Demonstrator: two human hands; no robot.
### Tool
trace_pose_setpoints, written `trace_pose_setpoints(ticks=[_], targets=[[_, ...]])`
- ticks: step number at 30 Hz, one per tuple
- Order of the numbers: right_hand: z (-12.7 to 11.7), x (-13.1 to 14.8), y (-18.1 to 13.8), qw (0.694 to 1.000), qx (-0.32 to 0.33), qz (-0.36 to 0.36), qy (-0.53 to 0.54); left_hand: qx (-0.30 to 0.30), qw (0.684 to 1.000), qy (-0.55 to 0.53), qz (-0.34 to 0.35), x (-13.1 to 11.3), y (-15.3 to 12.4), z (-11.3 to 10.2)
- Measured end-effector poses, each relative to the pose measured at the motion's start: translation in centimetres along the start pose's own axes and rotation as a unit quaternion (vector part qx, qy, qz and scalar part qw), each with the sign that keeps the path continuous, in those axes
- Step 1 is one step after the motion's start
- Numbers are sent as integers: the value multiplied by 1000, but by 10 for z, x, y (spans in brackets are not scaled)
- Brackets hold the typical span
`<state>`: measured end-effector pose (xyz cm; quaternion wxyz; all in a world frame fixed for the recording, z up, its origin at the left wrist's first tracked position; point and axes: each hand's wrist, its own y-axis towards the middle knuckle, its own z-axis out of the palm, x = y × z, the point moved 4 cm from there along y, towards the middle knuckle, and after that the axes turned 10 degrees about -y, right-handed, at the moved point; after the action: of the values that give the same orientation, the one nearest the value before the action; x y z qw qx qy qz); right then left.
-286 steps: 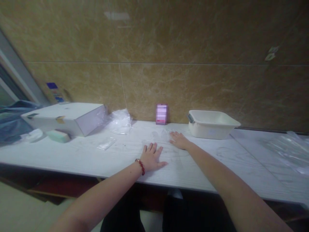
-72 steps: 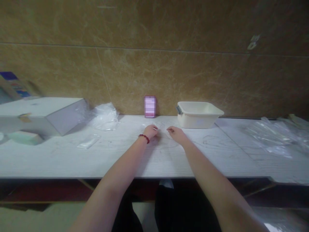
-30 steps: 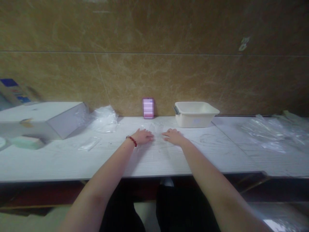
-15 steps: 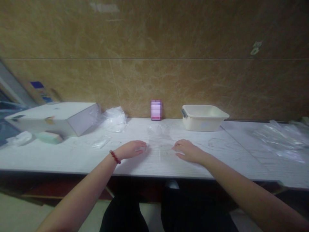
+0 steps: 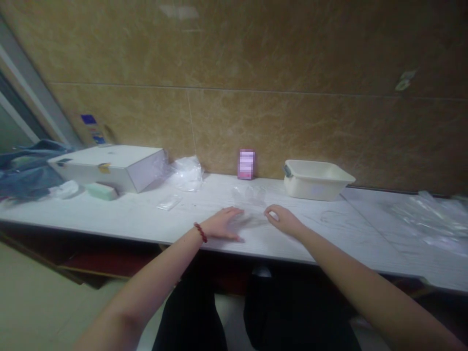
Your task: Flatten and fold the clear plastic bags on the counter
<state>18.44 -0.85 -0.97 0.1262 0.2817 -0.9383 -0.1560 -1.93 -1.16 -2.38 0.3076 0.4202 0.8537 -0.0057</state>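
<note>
My left hand [image 5: 223,224], with a red bead bracelet [image 5: 200,232] at its wrist, is open above the table. Its thumb is spread well away from the fingers, and nothing solid shows between them. My right hand [image 5: 283,219] is closed, thumb and fingertips pinched together in a ring. Whatever the pinch may hold is too faint to make out. Just beyond both hands lies some clear plastic [image 5: 250,195], its edges hard to see against the pale surface.
A cream plastic tub [image 5: 316,183] stands at the back right. A phone [image 5: 246,164] leans on the wall. Leftward are a white box [image 5: 109,165], a pale green block [image 5: 101,191], crumpled plastic bags [image 5: 186,173] and a small packet [image 5: 169,202]. Clear bags [image 5: 435,219] lie far right on the table [image 5: 340,229].
My left hand has opened wider, its thumb moving away from the fingers. My right fingers have drawn into a pinch. The whole view has shifted and tilted slightly.
</note>
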Motion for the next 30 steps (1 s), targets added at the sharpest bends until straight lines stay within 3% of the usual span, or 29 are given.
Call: trace_pose_setpoints(ticks=[5, 9, 12, 16, 22, 28, 30], targets=[[-2, -15, 6, 996, -14, 61, 62, -68, 997, 15, -37, 17, 28, 6], [1, -21, -5, 996, 32, -8, 79, -52, 998, -8, -36, 24, 39, 1], [10, -29, -8, 998, 41, -4, 45, -41, 998, -36, -23, 27, 43, -3], [24, -37, 5, 999, 17, 13, 36, -43, 997, -65, -14, 35, 47, -5], [33, -39, 27, 993, 22, -34, 112, 0, 994, -106, -23, 56, 43, -2], [29, -42, 28, 987, 45, -59, 146, -48, 992, -109, -49, 69, 43, -11], [28, -43, 28, 986, 36, -50, 156, -37, 990, -123, -63, 70, 43, -11]])
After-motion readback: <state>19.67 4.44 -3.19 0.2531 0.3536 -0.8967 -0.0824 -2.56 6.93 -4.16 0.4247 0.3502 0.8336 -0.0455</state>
